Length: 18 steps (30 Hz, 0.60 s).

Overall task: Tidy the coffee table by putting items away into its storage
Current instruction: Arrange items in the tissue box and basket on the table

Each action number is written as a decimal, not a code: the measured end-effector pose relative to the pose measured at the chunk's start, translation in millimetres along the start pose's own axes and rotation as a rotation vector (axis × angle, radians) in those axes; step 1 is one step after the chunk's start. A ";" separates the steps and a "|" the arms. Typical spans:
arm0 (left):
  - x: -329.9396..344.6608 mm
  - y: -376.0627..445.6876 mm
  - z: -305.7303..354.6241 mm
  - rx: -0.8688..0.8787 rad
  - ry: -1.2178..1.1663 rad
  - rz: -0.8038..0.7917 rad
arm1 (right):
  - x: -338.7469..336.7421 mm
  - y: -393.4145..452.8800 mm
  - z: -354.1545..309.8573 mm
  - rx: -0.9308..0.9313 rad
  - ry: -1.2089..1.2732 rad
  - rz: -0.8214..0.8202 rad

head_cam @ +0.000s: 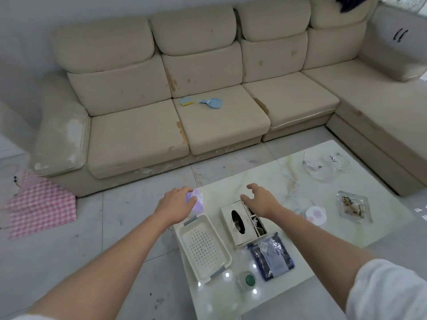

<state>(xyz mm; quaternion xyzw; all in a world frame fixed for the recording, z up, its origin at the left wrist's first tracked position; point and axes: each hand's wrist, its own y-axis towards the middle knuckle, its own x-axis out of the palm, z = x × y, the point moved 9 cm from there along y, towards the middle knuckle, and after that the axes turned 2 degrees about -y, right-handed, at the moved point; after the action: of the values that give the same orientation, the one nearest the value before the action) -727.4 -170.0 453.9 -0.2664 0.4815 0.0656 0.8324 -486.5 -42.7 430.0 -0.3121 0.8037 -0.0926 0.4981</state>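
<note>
A pale marble-look coffee table point(374, 227) fills the lower right. My left hand point(176, 200) grips a small purple tissue pack point(196, 202) at the table's far left corner. My right hand point(260, 199) hovers open, fingers spread, over the far end of a cream tissue box organiser point(240, 221). A white perforated basket point(203, 247) lies just near of the purple pack. A dark blue foil packet point(271, 256) and a clear bottle with a green cap point(248, 279) sit closer to me.
A glass ashtray point(352, 206), a round white-and-pink disc point(314, 215) with a cable, and tangled clear bags and wires point(323, 165) lie on the table's right half. A beige sofa point(175, 107) stands behind. A pink checked cloth point(39, 204) lies on the floor at left.
</note>
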 end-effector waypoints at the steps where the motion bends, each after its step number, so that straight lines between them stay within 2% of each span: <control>1: 1.4 19.5 -7.1 0.002 -0.008 -0.022 | 4.7 12.0 -0.9 0.021 0.005 0.000; 8: 48.9 154.9 -42.5 0.099 -0.015 -0.155 | 46.6 76.4 10.5 0.180 0.050 0.064; 13: 89.7 221.0 -78.9 0.191 0.121 -0.258 | 89.6 100.8 25.7 0.310 0.030 0.093; 18: 146.3 272.3 -109.7 0.296 0.281 -0.351 | 150.8 130.7 50.1 0.409 -0.015 0.039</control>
<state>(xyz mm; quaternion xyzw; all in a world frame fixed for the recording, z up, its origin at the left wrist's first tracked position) -833.8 -15.8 184.7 -0.2277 0.5433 -0.1884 0.7858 -543.6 -21.1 233.5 -0.1893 0.7703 -0.2418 0.5588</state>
